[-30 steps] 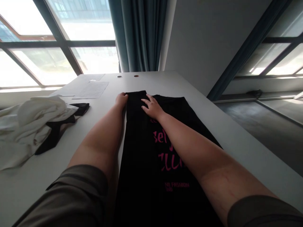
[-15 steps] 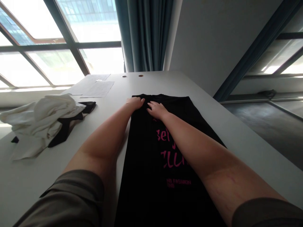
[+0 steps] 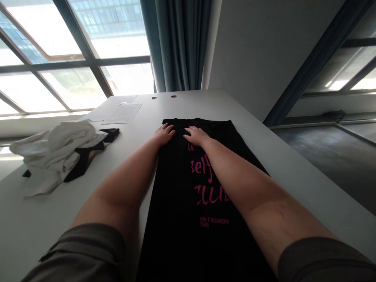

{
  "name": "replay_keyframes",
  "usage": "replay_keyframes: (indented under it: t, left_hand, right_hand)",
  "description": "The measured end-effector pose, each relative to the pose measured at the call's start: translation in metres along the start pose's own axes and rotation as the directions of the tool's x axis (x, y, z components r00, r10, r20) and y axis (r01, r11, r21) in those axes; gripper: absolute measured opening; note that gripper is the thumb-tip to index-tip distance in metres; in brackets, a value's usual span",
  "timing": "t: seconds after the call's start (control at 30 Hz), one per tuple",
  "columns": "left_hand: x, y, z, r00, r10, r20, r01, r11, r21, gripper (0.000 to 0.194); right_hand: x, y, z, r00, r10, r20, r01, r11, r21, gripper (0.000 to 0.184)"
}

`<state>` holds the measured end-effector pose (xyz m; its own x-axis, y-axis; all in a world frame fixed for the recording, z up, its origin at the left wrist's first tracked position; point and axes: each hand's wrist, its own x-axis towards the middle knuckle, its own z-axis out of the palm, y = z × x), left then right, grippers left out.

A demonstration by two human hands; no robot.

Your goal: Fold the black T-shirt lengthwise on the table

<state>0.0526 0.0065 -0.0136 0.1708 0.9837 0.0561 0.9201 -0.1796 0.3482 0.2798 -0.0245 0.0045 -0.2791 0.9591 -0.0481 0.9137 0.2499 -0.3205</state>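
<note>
A black T-shirt (image 3: 176, 203) with pink lettering lies flat and lengthwise on the white table (image 3: 223, 105), folded narrow along its left side. My left hand (image 3: 163, 134) rests flat on the shirt's far left part, fingers spread. Beside it, my right hand (image 3: 197, 135) lies flat on the cloth just above the pink print, fingers stretched forward. Neither hand grips anything. Both forearms reach over the shirt.
A heap of white and black clothes (image 3: 58, 150) sits on the table's left side. Sheets of paper (image 3: 122, 111) lie at the far left. Two round cable holes (image 3: 163, 96) mark the far edge. A teal curtain (image 3: 176, 43) and windows stand behind.
My left hand has moved from the shirt's far left corner onto the cloth and flattened out. Both hands have drawn slightly back toward me, uncovering more of the pink lettering.
</note>
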Motion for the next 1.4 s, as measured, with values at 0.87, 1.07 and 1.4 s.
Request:
replay_keyframes:
  t: [0.87, 1.07, 1.4]
  left_hand:
    - [-0.012, 0.010, -0.009, 0.994, -0.099, 0.048, 0.091, 0.983, 0.159, 0.071]
    - [-0.013, 0.011, -0.011, 0.993, -0.101, 0.057, 0.090, 0.982, 0.167, 0.072]
    - [-0.011, 0.010, -0.009, 0.995, -0.091, 0.051, 0.082, 0.983, 0.161, 0.072]
  right_hand:
    - [-0.004, 0.010, -0.007, 0.981, 0.184, 0.053, -0.178, 0.979, -0.102, 0.075]
    - [-0.004, 0.010, -0.006, 0.983, 0.180, 0.045, -0.174, 0.977, -0.121, 0.075]
    - [-0.004, 0.010, -0.006, 0.984, 0.175, 0.042, -0.168, 0.976, -0.136, 0.076]
